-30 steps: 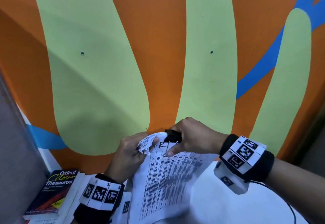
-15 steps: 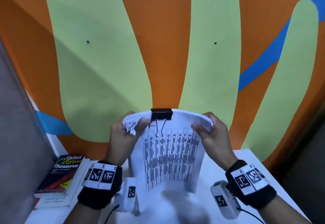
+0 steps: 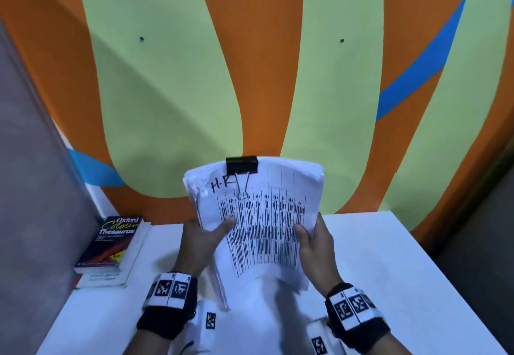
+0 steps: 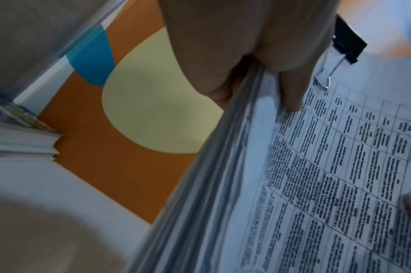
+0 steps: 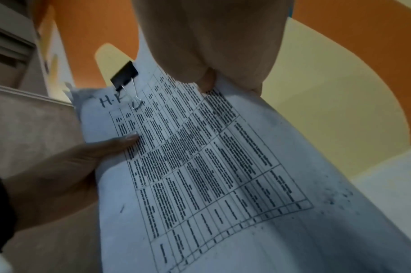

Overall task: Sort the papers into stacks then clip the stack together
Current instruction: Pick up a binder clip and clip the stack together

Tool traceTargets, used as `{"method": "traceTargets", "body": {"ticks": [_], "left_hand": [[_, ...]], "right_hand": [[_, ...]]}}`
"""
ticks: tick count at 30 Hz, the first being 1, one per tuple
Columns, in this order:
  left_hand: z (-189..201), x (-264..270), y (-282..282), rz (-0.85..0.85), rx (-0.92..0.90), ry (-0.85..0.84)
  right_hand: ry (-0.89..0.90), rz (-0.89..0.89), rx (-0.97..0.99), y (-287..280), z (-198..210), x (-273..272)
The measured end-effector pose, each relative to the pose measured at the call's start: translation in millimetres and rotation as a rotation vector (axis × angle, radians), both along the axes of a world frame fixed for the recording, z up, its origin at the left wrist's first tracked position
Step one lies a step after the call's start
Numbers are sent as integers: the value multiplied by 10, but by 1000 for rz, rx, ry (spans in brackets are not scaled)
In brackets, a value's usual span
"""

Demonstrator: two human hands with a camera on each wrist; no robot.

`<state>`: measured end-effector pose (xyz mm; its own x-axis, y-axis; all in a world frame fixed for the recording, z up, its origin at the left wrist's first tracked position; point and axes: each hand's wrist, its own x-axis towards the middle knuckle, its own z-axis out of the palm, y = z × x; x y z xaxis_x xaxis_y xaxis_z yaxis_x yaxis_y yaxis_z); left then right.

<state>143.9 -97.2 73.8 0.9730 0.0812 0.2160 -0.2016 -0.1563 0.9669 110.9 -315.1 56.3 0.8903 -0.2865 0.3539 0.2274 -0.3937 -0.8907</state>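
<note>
I have both hands on the paper stack (image 3: pixel 261 223), held up on end above the white surface (image 3: pixel 389 257). My left hand (image 3: pixel 199 243) grips its left edge, thumb across the printed front; my right hand (image 3: pixel 315 246) grips the right edge the same way. A black binder clip (image 3: pixel 242 165) bites the top edge. Two books (image 3: pixel 111 249) lie stacked at the surface's far left

Left hand (image 4: pixel 258 46) gripping clipped stack (image 4: pixel 316 184)
</note>
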Motion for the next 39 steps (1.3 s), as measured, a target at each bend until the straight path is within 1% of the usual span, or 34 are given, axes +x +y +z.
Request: {"method": "traceTargets", "body": {"ticks": [1,3,4,6,7,9,11,13,15,18,21,23,24,26,28,30,32,34,35,37,39], "left_hand": [[14,-7,33,-2,-8,-24],[-7,-42,84,-11,15,-34],[-75,-49,92,-27,36,12],[-296,-86,77,-52,134,150],[-424,-120,61,-59,185,204],[-596,-164,54,-43,215,215],[-630,-216,67,-37,229,211],[-703,-256,109,-81,216,243],[-810,-258,158,-169,267,319],[-1115,-147,175,-219,440,488],[-1364,-35,101,-184,564,607],[-1423,-9,60,-154,601,618],[-1403,-12,41,-143,619,600],[-1363,-29,39,-121,658,570],[-1258,-130,50,-124,725,565],[-1172,-328,66,-187,753,536],[-1100,-622,78,-304,801,510],[-1106,-884,84,-410,945,497],[-1129,-975,87,-445,1037,493],[-1187,-1072,64,-486,1179,488],[-1211,-1090,34,-500,1242,483]], "right_hand": [[-21,-4,-7,-1,34,-6],[-4,-9,-19,2,1,-21],[47,-6,-20,18,-53,-38],[199,0,-26,60,-204,-95],[242,-7,-31,74,-251,-128],[249,-12,-26,66,-292,-149],[267,-8,-38,27,-265,-183],[319,-8,-72,-23,-320,-228],[441,0,-82,-64,-440,-285],[671,15,-21,-91,-702,-280],[752,12,-72,-82,-871,-188],[800,-8,-67,-88,-935,-120],[822,10,-82,-87,-935,-101],[825,70,-188,-107,-940,-105],[791,157,-395,-133,-901,-197],[782,284,-619,-173,-846,-373],[749,435,-774,-226,-829,-605],[726,539,-870,-275,-816,-835],[709,560,-908,-284,-822,-918],[670,556,-975,-285,-817,-1011],[647,534,-975,-272,-824,-1017]]}}
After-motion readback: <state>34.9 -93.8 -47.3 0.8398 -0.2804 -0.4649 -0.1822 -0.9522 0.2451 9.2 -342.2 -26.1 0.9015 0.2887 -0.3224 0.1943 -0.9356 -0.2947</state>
